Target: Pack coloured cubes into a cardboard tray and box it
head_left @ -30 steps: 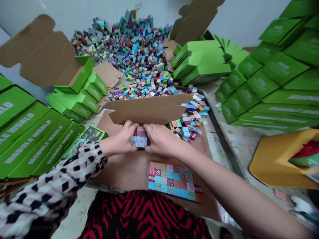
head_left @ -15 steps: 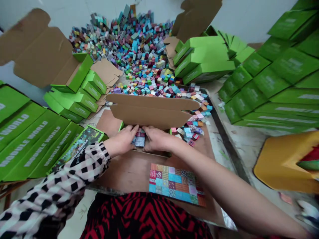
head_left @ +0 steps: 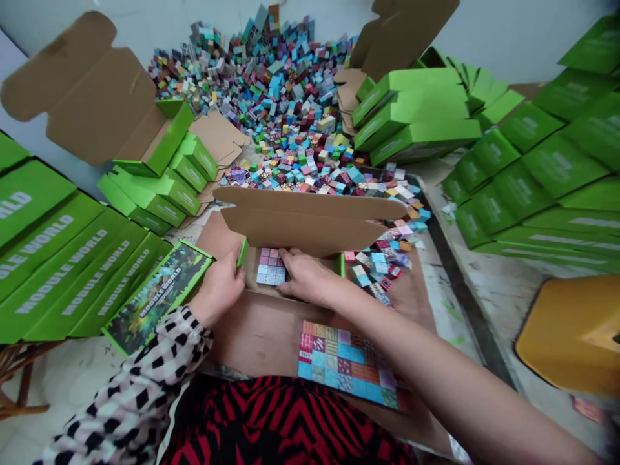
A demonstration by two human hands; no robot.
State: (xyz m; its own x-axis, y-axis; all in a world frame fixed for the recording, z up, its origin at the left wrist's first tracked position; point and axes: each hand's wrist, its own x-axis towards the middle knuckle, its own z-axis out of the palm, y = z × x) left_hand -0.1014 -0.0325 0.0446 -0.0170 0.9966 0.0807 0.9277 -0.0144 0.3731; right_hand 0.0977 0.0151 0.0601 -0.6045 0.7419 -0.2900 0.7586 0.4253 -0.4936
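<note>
An open green-and-brown cardboard box [head_left: 310, 223] stands before me, its lid raised at the back. Inside, toward the left, lies a small block group [head_left: 271, 267] with pink tops and pale blue-grey ones nearer me. My right hand [head_left: 305, 276] reaches into the box, its fingers at the group's right edge. At the box's left end, my left hand [head_left: 221, 284] has its fingers curled round the wall. Nearer my body, a flat panel of patterned blocks [head_left: 339, 365] lies on the brown board [head_left: 247, 345], partly under my right forearm.
A big heap of small coloured blocks [head_left: 285, 97] spreads behind the box. Green boxes are stacked at the left [head_left: 48, 258] and right [head_left: 527, 174]. A printed box [head_left: 157, 297] lies left of my left hand. A yellow stool [head_left: 571, 332] stands at the right.
My left hand has left the block group and moved left to the box's end wall. More of the group shows, and my right hand remains beside it. The whole view has shifted slightly.
</note>
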